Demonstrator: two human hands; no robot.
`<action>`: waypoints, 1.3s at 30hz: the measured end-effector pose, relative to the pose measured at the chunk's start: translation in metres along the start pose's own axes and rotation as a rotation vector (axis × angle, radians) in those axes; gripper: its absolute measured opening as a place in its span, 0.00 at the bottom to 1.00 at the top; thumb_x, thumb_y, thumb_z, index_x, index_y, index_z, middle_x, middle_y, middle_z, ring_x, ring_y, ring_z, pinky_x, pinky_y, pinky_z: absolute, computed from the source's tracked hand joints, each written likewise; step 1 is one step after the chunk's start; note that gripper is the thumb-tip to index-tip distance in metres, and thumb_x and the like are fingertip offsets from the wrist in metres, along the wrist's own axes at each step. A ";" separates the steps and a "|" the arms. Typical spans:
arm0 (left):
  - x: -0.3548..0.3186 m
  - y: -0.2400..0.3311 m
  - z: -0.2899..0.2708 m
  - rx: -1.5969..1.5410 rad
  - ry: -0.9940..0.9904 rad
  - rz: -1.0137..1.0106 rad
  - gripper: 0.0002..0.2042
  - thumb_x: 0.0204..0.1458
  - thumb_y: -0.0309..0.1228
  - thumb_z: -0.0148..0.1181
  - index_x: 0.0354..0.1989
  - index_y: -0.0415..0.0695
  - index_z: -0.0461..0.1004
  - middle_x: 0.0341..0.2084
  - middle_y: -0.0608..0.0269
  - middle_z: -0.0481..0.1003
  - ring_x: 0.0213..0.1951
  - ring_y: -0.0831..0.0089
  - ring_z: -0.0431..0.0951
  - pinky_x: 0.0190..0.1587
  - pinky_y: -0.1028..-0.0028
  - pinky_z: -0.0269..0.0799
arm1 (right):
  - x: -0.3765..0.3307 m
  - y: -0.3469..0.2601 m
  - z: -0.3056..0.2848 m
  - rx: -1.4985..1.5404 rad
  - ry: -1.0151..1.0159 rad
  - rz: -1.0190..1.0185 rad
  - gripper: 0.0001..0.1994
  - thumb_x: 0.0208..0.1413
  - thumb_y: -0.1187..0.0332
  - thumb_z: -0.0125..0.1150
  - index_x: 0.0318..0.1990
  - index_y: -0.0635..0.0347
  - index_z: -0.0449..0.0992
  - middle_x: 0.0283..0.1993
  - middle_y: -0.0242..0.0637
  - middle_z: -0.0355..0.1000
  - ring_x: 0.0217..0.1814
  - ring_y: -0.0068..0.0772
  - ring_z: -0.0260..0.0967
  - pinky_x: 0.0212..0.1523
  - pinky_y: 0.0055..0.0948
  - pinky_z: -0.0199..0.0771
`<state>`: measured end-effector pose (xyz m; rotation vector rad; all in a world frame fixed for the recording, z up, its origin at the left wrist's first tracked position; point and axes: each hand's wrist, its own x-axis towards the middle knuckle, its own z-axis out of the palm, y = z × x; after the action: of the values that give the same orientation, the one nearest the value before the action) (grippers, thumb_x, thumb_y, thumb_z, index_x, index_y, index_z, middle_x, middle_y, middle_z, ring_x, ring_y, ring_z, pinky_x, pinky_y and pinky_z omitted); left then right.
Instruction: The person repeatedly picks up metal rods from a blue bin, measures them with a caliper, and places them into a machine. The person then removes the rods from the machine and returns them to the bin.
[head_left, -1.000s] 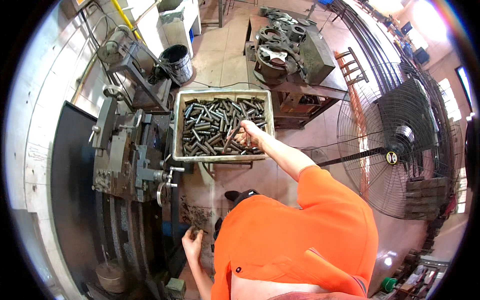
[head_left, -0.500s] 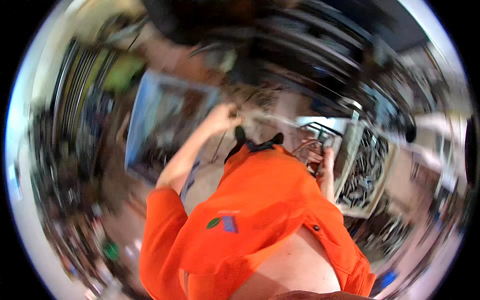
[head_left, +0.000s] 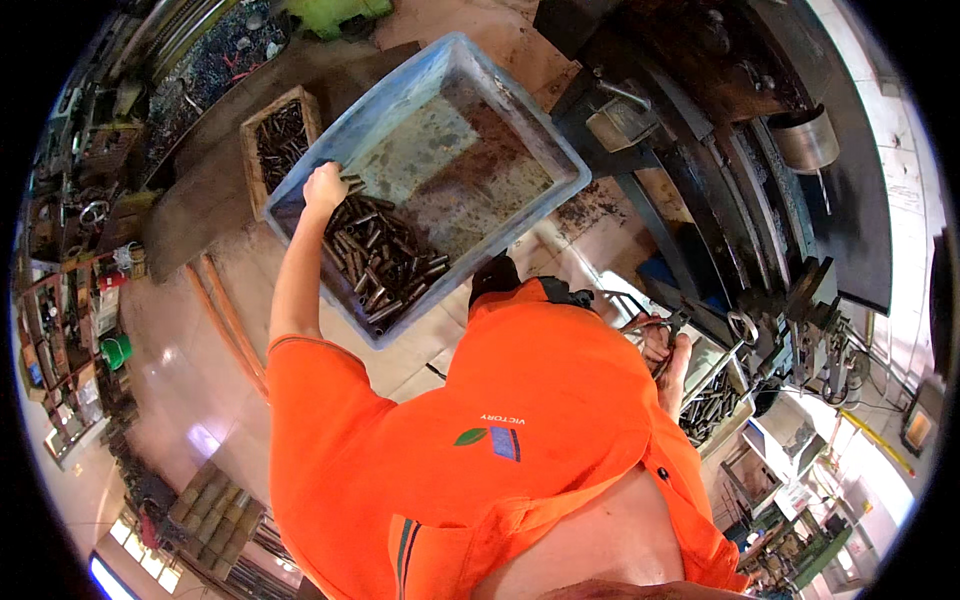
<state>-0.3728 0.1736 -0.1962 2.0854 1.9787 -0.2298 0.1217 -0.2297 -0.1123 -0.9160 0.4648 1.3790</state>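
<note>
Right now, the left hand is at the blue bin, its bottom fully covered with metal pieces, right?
Not fully covered: the head view shows the metal pieces heaped toward one end, with stained bottom beyond. The left hand is at the blue bin.

Bright at the windows (head_left: 123, 533); glaring in patches on the floor (head_left: 203, 438). Dim around the machine (head_left: 700, 110), upper right; bent and blackened toward the rim; sharp centrally.

Light (head_left: 205, 440) glints on the pale floor (head_left: 220, 390).
</note>
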 end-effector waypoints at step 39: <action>-0.166 0.347 -0.125 -1.188 -1.222 0.551 0.13 0.53 0.38 0.53 0.27 0.38 0.70 0.18 0.65 0.69 0.19 0.79 0.65 0.22 0.78 0.63 | -0.041 -0.016 0.136 -1.404 -0.190 -0.308 0.10 0.39 0.72 0.51 0.30 0.67 0.69 0.27 0.37 0.65 0.30 0.28 0.58 0.34 0.29 0.61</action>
<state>-0.0448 0.0368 -0.0026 1.0660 0.4783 -0.1016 0.0990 -0.1489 0.0031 -1.8217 -0.9153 1.3829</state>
